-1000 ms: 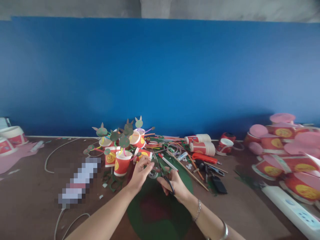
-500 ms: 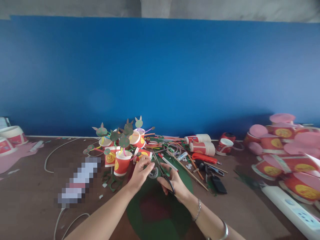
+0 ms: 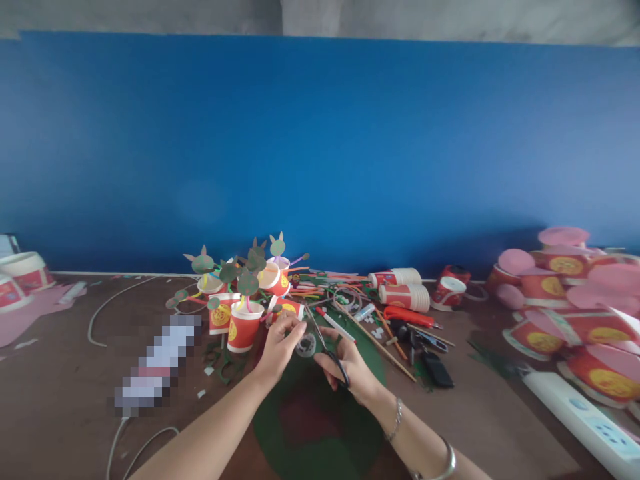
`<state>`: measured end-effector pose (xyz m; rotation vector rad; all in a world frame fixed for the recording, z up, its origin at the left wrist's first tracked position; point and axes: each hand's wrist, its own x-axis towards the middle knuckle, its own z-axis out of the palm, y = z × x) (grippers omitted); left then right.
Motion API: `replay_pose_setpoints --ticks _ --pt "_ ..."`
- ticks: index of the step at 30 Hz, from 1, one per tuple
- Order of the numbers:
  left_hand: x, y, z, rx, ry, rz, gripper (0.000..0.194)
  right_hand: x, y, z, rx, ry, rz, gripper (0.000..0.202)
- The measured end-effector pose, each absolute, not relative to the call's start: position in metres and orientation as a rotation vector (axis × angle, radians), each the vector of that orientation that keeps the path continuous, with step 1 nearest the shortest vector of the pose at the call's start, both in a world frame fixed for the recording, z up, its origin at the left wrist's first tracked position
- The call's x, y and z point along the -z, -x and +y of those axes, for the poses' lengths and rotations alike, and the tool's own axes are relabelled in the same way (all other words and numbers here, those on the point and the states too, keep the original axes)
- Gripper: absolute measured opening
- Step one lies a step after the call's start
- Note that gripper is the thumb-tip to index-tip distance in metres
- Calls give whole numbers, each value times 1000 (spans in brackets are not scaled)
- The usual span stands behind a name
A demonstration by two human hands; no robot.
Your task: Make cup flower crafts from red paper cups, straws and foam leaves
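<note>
My right hand (image 3: 347, 367) is closed round the black handles of a pair of scissors (image 3: 336, 365), whose blades point up and away, towards my left hand. Thumb and fingers of my left hand (image 3: 283, 340) are pinched together; whatever is between them is hidden or too small to name. Right beside the left thumb is a clear roll of tape (image 3: 306, 345), and I cannot tell whether that hand touches it. Below both hands lies a round green sheet (image 3: 300, 393). Just past my left hand, a red paper cup (image 3: 286, 308) rests on its side.
Red cups with green paper animal heads (image 3: 246, 327) stand left of centre. Pipe cleaners, a red marker (image 3: 335, 325), an orange cutter (image 3: 410, 316) and stacked cups (image 3: 404, 297) lie to the right. A power strip (image 3: 583, 413) and pink-topped cups (image 3: 555, 287) are far right; a blue wall (image 3: 320, 147) stands behind.
The scissor blades have shifted slightly between the hands. Otherwise both hands and the tape roll stay in nearly the same place.
</note>
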<state>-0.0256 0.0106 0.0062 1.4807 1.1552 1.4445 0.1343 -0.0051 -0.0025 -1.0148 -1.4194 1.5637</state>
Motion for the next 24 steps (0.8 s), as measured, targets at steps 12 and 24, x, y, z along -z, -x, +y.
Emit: replay_pose_setpoints --ticks 12,24 --pt "-4 27 11 -1489 -1498 1159 36 7 -136 -4 -1570 986 -1419 56" --pt "-4 28 13 -1526 -1556 1190 33 7 -137 -4 -1592 1011 -1442 58"
